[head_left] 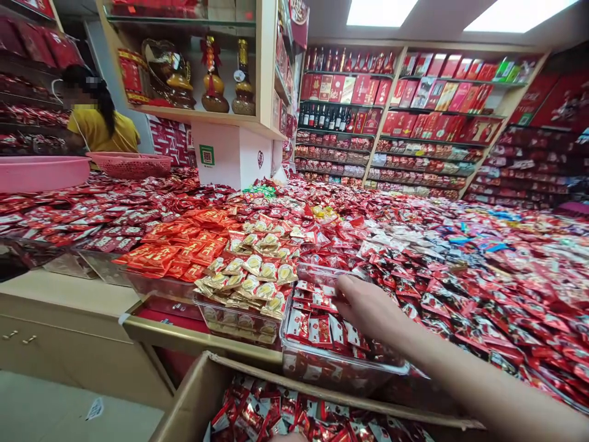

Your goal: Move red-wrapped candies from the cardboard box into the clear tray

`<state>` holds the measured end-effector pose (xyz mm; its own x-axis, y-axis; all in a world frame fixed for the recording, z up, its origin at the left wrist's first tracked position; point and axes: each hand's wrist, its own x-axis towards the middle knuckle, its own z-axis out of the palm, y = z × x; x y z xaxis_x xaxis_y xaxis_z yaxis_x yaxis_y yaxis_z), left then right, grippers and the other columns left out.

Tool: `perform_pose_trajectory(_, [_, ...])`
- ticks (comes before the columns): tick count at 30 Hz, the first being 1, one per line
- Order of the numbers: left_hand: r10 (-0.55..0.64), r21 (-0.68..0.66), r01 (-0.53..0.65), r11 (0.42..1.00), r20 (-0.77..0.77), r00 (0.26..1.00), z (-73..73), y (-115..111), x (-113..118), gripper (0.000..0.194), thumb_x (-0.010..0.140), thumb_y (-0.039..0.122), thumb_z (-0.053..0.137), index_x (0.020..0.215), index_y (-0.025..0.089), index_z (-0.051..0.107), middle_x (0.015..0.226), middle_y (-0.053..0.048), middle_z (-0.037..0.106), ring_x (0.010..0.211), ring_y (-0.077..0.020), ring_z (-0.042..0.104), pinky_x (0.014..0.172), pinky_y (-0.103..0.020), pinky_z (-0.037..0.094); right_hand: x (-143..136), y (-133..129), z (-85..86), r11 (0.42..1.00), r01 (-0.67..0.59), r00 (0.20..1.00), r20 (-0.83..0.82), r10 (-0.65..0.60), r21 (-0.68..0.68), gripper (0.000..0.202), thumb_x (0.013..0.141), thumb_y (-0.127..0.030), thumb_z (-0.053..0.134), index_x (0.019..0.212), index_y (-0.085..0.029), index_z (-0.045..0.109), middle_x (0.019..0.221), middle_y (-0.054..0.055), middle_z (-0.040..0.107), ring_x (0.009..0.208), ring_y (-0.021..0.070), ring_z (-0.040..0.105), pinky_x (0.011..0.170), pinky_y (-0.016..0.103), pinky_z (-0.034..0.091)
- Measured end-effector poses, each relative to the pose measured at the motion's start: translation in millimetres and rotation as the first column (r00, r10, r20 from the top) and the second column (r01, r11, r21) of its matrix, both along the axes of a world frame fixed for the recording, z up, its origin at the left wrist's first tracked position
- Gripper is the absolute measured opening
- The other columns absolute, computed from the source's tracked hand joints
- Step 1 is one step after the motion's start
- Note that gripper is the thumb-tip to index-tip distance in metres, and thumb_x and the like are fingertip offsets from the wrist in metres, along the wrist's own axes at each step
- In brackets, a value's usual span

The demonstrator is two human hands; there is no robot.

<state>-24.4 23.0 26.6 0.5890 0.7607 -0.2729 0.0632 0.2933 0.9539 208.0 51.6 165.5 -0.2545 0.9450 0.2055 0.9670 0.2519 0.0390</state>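
My right hand (361, 301) reaches in from the right over a clear plastic bin (322, 357) of small red-and-white candy packets (319, 330). Its fingers are bent down among the packets near the bin's far side, and whatever they hold is hidden. Below the bin, an open cardboard box (191, 393) contains more red-and-white packets (257, 412). Only a sliver of my left hand (288, 438) shows, low in this box at the frame's bottom edge. Its fingers are out of sight.
Gold-wrapped packets (253, 276) fill the neighbouring bin, with orange-red packets (165, 248) further left. Many red packets (460, 301) cover the display to the right. A person in a yellow top (108, 132) is behind pink baskets (131, 164). Stocked shelves (381, 116) line the back wall.
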Motion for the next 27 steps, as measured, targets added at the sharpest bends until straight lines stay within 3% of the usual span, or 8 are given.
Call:
perform_pose_trajectory(3, [0.043, 0.128, -0.04, 0.991, -0.015, 0.999, 0.3, 34, -27, 0.038, 0.058, 0.043, 0.059, 0.096, 0.045, 0.057, 0.079, 0.007, 0.065, 0.099, -0.0289, 0.052, 0.07, -0.036, 0.048, -2, 41, -15.0, 0.999, 0.017, 0.999, 0.048, -0.015, -0.039, 0.011, 0.079, -0.013, 0.043, 0.085, -0.013, 0.052, 0.082, 0.008, 0.061, 0.074, 0.0178, 0.057, 0.062, 0.028, 0.04])
perform_pose_trajectory(7, [0.122, 0.342, -0.114, 0.933, -0.002, 0.993, -16.2, 59, -57, 0.042, 0.064, 0.04, 0.052, 0.105, 0.036, 0.054, 0.09, 0.005, 0.065, 0.115, -0.031, 0.038, 0.086, -0.036, 0.039, 0, 64, -38.9, 0.993, 0.012, 0.997, 0.079, -0.003, -0.117, 0.014, 0.081, -0.02, 0.047, 0.091, -0.012, 0.054, 0.085, 0.004, 0.061, 0.077, 0.016, 0.057, 0.068, 0.032, 0.043])
perform_pose_trajectory(10, [0.141, 0.377, -0.14, 0.915, 0.025, 0.99, -28.5, 59, -65, 0.039, 0.065, 0.039, 0.052, 0.103, 0.033, 0.056, 0.091, 0.003, 0.065, 0.117, -0.0313, 0.035, 0.087, -0.034, 0.038, -2, 69, -47.4, 0.986, -0.03, 0.997, 0.068, 0.042, -0.166, 0.026, 0.078, -0.017, 0.05, 0.103, -0.014, 0.052, 0.093, 0.007, 0.061, 0.086, 0.0177, 0.056, 0.074, 0.031, 0.041])
perform_pose_trajectory(15, [0.163, 0.491, -0.134, 0.861, -0.017, 0.987, -33.4, 54, -60, 0.03, 0.068, 0.036, 0.051, 0.097, 0.032, 0.058, 0.086, 0.004, 0.064, 0.111, -0.0305, 0.042, 0.08, -0.033, 0.041, -4, 71, -44.0, 0.973, -0.063, 0.996, 0.049, 0.076, -0.223, 0.054, 0.067, -0.019, 0.059, 0.119, -0.023, 0.044, 0.093, 0.005, 0.064, 0.089, 0.0212, 0.057, 0.069, 0.026, 0.039])
perform_pose_trajectory(20, [0.211, 0.553, -0.162, 0.817, -0.027, 0.977, -38.1, 51, -51, 0.026, 0.075, 0.034, 0.042, 0.094, 0.03, 0.06, 0.078, 0.005, 0.062, 0.101, -0.0289, 0.05, 0.072, -0.033, 0.043, -3, 69, -38.4, 0.97, -0.042, 0.998, 0.043, 0.054, -0.239, 0.052, 0.057, -0.035, 0.069, 0.104, -0.021, 0.053, 0.08, 0.004, 0.065, 0.078, 0.0245, 0.059, 0.062, 0.027, 0.038])
perform_pose_trajectory(27, [0.173, 0.572, -0.121, 0.811, -0.036, 0.984, -35.3, 54, -74, 0.023, 0.07, 0.034, 0.052, 0.09, 0.03, 0.061, 0.081, 0.005, 0.063, 0.101, -0.0306, 0.048, 0.073, -0.033, 0.042, -14, 65, -39.0, 0.978, -0.119, 0.993, 0.001, 0.121, -0.172, 0.04, 0.067, -0.038, 0.062, 0.1, -0.018, 0.051, 0.097, 0.008, 0.059, 0.09, 0.0232, 0.053, 0.072, 0.03, 0.038])
